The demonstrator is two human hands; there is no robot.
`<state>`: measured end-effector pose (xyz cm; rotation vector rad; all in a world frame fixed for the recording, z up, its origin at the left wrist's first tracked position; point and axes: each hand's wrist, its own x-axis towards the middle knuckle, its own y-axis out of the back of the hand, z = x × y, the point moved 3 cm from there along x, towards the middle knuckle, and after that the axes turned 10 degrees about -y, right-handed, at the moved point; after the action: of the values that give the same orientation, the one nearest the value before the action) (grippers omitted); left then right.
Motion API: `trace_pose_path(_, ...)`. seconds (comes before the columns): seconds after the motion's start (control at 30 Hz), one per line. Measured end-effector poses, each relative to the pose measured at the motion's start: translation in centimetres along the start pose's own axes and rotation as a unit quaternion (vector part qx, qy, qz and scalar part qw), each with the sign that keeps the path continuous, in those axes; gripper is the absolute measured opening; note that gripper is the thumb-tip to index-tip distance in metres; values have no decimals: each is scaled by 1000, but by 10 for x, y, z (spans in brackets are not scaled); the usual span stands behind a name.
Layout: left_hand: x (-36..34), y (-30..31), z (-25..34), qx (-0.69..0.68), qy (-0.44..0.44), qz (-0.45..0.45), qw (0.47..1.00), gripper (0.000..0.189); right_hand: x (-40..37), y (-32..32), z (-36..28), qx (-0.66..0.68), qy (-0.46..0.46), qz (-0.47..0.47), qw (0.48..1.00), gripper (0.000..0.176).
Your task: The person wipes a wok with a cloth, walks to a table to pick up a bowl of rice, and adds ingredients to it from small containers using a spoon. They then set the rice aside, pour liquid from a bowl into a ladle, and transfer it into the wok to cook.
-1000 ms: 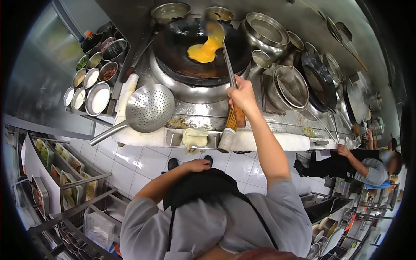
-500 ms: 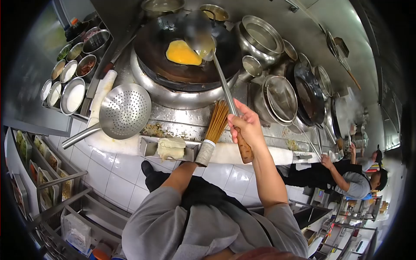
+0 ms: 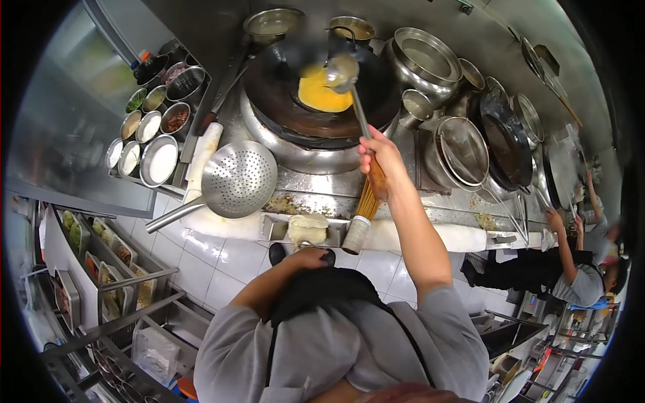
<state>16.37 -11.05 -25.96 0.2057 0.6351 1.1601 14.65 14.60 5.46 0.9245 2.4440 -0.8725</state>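
Observation:
My right hand (image 3: 379, 158) is closed around the wooden-ended handle of a metal ladle (image 3: 361, 114). The ladle's bowl sits over the right side of a yellow layer of beaten egg (image 3: 321, 95) in a dark wok (image 3: 275, 101); part of the wok is blurred. My left hand (image 3: 310, 258) is low at the counter's front edge, just below a folded pale cloth (image 3: 308, 229) in a metal tray; its fingers are largely hidden. Below my right hand lies a bamboo wok brush (image 3: 359, 225) with a wrapped grip.
A perforated strainer (image 3: 240, 178) rests left of the wok. Farther left stand metal seasoning bowls (image 3: 160, 160). Pots (image 3: 430, 57), sieves (image 3: 463, 151) and another wok (image 3: 507, 138) crowd the right. Co-workers (image 3: 571, 269) stand at the far right. Food trays (image 3: 114, 252) are at lower left.
The view has shifted, so the stove appears farther right. The ladle's bowl has moved down over the egg. My left hand now shows near the cloth's tray; before, the brush grip hid it.

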Motion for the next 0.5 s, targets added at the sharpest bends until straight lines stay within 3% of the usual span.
trace_pose_path(0.03, -17, -10, -31, 33, -8, -14, 999, 51, -10, -3, 9, 2, -6, 6, 1000, 53)
trace_pose_path(0.1, -63, -9, -75, 36, 57, -54, 996, 46, -42, -9, 30, 3, -12, 18, 1000, 51)
trace_pose_path(0.17, -122, 48, -43, -116, 116, -68, 984, 37, -62, -21, 36, 29, -34, 18, 999, 48)
trace_pose_path(0.23, -153, 127, 30, -173, 43, 47, 983, 30, -49, -18, 30, 44, -53, 15, 998, 49)
trace_pose_path(0.27, -157, 162, 59, -133, -6, 123, 984, 29, -38, -18, 25, 51, -65, 14, 996, 50)
trace_pose_path(0.3, -159, 200, 100, -88, -46, 217, 971, 18, -30, -22, 17, 34, -14, 13, 999, 52)
trace_pose_path(0.33, -157, 231, 133, 87, -122, 307, 940, 15, -9, -17, 12, 48, -24, -29, 998, 56)
trace_pose_path(0.37, -154, 253, 153, 93, -147, 281, 944, 10, 9, -16, 9, 53, -14, -26, 998, 57)
trace_pose_path(0.43, -140, 284, 191, 201, -183, 330, 904, 11, 16, -17, 18, 44, 18, 18, 999, 60)
trace_pose_path(0.5, -116, 302, 201, 268, -326, 532, 734, 14, 10, -32, 32, 15, 62, 92, 994, 63)
